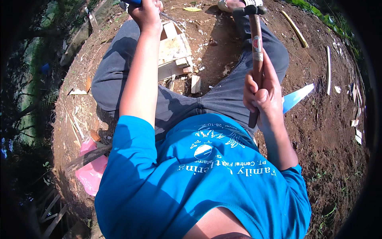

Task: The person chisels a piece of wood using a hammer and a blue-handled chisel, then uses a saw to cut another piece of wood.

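Note:
My right hand (266,97) is closed round the wooden handle of a hammer (257,44). The hammer stands nearly upright in the picture, its dark head at the top near my right foot. At the upper edge my left hand (147,16) grips a blue-handled tool (134,2). A thin dark shaft shows on the other side of that fist, but the tool's kind cannot be made out. Between my legs, just below and right of the left hand, sits a small wooden box (175,49) built of pale boards, partly hidden by my left forearm.
A shiny, tapered saw-like blade (298,97) lies on the dirt beyond my right hand. A small wood block (195,84) is near my lap. Pale strips (295,30) and chips litter the ground. To the left, a pink plastic bag (92,175) lies under a wooden stick (85,158).

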A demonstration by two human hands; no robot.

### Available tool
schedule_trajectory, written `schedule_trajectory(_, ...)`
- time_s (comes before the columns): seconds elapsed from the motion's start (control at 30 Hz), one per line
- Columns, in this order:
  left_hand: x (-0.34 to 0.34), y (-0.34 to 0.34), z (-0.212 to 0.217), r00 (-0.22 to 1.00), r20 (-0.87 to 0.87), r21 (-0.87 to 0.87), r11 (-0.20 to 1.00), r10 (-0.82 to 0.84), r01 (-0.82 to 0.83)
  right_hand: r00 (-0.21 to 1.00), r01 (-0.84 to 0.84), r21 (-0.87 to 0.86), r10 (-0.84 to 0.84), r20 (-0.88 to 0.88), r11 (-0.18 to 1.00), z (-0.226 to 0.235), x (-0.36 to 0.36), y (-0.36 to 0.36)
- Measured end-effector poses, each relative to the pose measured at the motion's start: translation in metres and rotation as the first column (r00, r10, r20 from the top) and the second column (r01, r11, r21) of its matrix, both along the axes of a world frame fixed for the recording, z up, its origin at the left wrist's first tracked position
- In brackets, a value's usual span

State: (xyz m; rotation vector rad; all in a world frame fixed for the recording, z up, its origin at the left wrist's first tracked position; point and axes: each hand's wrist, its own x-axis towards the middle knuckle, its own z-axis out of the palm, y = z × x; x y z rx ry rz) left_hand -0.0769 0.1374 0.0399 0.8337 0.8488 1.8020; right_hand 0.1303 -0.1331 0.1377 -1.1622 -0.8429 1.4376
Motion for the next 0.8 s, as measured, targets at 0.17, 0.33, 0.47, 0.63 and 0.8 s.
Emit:
schedule_trajectory(0.17, -0.029, 0.004, -0.018, 0.99, 0.014, 0.012, 0.99, 0.14, -0.14, 0.833, -0.335, 0.053, 0.322, -0.449, 0.941, 0.046, -0.037, -0.007)
schedule_trajectory(0.33, -0.027, -0.038, 0.003, 0.97, -0.079, -0.019, 0.973, -0.231, 0.23, 0.764, -0.445, 0.198, 0.485, -0.424, 0.873, 0.062, -0.067, 0.006)
schedule_trajectory(0.47, -0.015, -0.053, 0.012, 0.941, -0.001, -0.055, 0.94, -0.338, 0.337, 0.758, -0.458, 0.221, 0.508, -0.408, 0.861, 0.068, -0.065, 0.01)
schedule_trajectory(0.63, -0.012, -0.051, -0.015, 0.926, -0.073, -0.066, 0.928, -0.37, 0.366, 0.841, -0.363, 0.259, 0.435, -0.323, 0.895, 0.048, -0.07, 0.01)
schedule_trajectory(0.8, -0.015, -0.025, -0.028, 0.886, -0.45, 0.139, 0.971, -0.112, 0.194, 0.771, -0.397, 0.14, 0.412, -0.485, 0.907, 0.03, -0.062, 0.003)
